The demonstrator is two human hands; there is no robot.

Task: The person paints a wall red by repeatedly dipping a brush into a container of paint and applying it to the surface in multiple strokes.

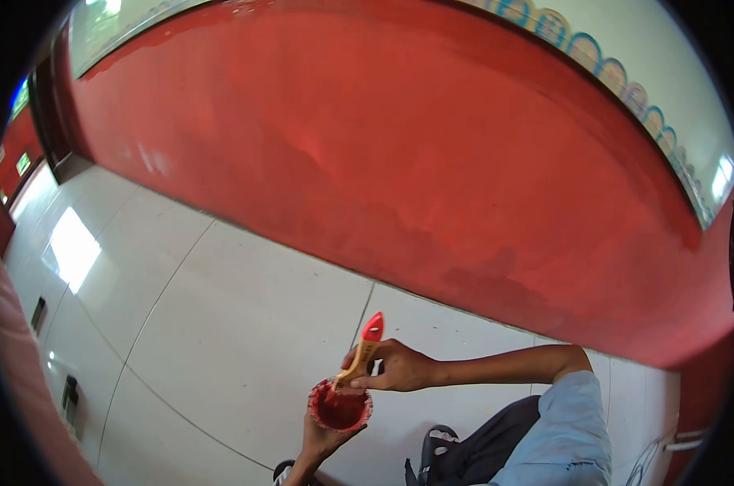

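My right hand (399, 366) grips a paintbrush (365, 351) by its wooden handle, which has a red tip pointing up and away. The brush's lower end is at the rim of a cup of red paint (340, 409), and its bristles are hidden from me. My left hand (325, 441) is wrapped round that cup from below and holds it tilted so I see the red paint inside. Paint crusts the cup's rim.
Ahead stands a red wall (383, 138) with darker, wet-looking patches, below pale boards with a row of arched pictures (585, 53). White floor tiles (221, 324) run along its base. A sandalled foot (440, 441) shows below, and cables (646, 462) lie at the lower right.
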